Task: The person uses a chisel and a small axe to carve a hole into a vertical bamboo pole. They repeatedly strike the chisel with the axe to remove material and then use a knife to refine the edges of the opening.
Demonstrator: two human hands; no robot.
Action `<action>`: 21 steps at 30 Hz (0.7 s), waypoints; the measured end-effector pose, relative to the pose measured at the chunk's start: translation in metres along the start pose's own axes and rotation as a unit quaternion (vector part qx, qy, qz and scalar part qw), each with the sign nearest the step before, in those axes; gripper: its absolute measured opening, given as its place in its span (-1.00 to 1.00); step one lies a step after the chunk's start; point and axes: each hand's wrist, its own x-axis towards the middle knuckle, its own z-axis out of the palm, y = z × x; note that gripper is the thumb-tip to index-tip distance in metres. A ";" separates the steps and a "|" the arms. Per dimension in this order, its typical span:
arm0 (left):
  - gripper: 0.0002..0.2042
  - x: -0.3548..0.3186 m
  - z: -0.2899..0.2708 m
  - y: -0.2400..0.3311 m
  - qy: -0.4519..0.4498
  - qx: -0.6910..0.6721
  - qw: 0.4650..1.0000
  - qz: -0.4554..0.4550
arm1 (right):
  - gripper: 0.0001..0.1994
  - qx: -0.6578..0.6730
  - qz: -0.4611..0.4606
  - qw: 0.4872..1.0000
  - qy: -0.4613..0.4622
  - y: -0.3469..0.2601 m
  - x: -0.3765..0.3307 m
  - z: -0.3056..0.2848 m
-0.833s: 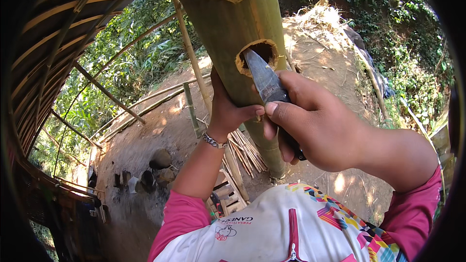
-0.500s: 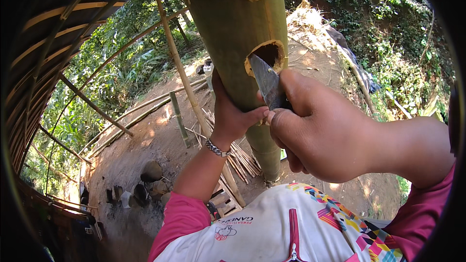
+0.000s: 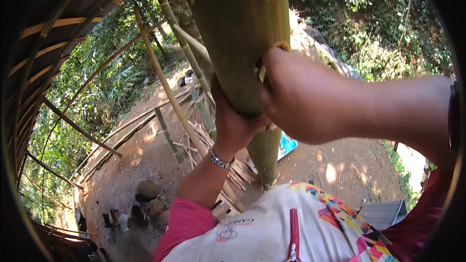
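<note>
A thick green bamboo culm (image 3: 233,34) stands upright in front of me, with a cut hole in its side. The hole's pale, rough rim (image 3: 282,45) shows just above my right hand; the rest of the opening is covered. My right hand (image 3: 301,97), slightly blurred, is closed on a knife (image 3: 262,73) at the hole, and only a sliver of the blade shows beside the fingers. Wrapped around the culm from the left and below the hole is my left hand (image 3: 235,114), its fingers partly hidden behind the bamboo. A bracelet (image 3: 219,160) circles my left wrist.
Bamboo poles (image 3: 167,73) form a frame at left, under a curved roof (image 3: 29,43). Thin split sticks (image 3: 241,171) lie on the dirt behind the culm. Blackened stones (image 3: 145,191) sit at lower left. A grey metal sheet (image 3: 383,213) is at lower right; leafy plants cover the slope (image 3: 378,34).
My right hand has moved up and in against the hole, turning so that it now covers the opening and most of the blade. My left hand keeps its hold on the culm. The view has shifted slightly.
</note>
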 end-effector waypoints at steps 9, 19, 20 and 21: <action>0.36 -0.003 -0.003 -0.007 -0.034 -0.091 0.995 -0.037 | -0.79 0.044 -0.021 0.999 0.023 0.046 -0.043 0.033; 0.37 -0.003 -0.013 0.015 -0.034 0.028 0.998 -0.037 | -0.81 0.244 0.025 0.969 0.036 0.128 -0.072 0.040; 0.26 -0.008 -0.022 0.018 0.025 0.078 0.996 0.031 | -0.81 0.259 -0.006 0.966 0.026 0.139 -0.062 0.047; 0.16 -0.005 -0.023 0.021 0.074 0.115 0.984 0.110 | -0.81 0.273 -0.026 0.961 0.031 0.148 -0.060 0.053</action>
